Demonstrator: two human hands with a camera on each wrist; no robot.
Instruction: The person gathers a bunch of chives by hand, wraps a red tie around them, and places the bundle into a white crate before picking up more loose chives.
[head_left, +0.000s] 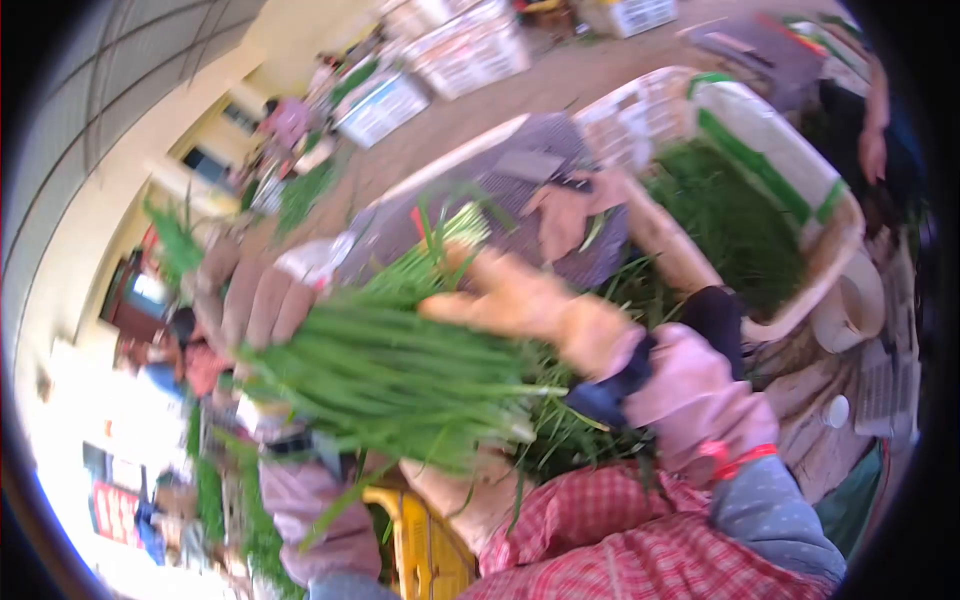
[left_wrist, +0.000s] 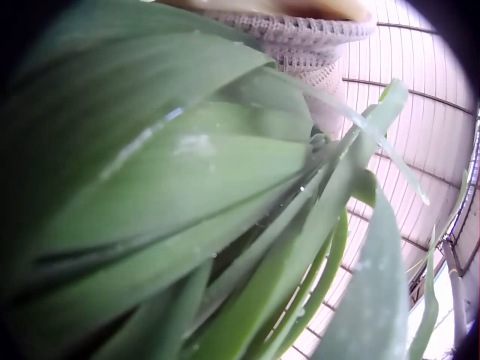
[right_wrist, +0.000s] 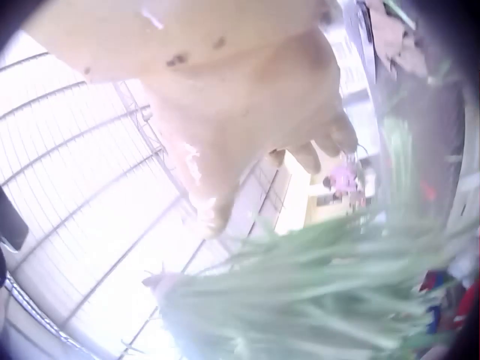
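My left hand, in a grey knit glove, grips a thick bunch of garlic chives with long flat green leaves. Those leaves fill most of the left wrist view, below the knit glove. My right hand reaches over the bunch with its fingers straight and the thumb apart, blurred in the head view. In the right wrist view this hand is spread above the blurred chives, with nothing in its grasp. Beyond the hands, pale stem ends overlap a purple mesh cloth.
A white crate with green tape holds more chives at the right. Loose leaves lie below my hands. A yellow plastic crate stands near my lap. White crates and other people are farther back.
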